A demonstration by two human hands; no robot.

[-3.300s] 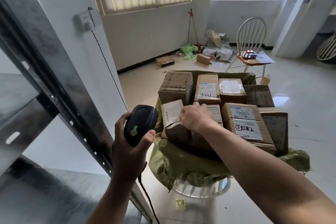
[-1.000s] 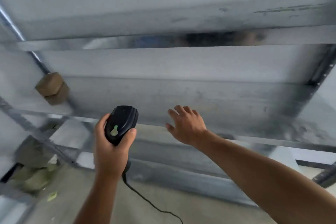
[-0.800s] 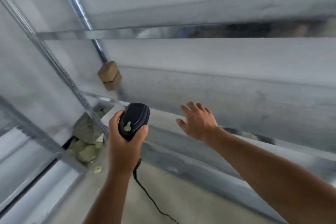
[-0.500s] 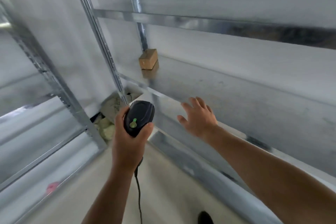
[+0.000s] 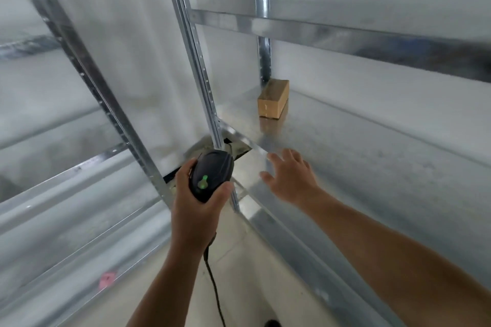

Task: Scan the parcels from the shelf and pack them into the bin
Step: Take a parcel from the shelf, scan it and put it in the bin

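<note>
Bright, even daylight — soft glare on metal shelf (image 5: 372, 156), motion blur & wide-angle bend at edges.

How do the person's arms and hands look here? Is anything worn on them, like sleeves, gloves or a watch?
The left hand and right hand wear no gloves, and no watch, ring or bracelet is visible. Both forearms are bare as far as the frame shows: no sleeves.
</note>
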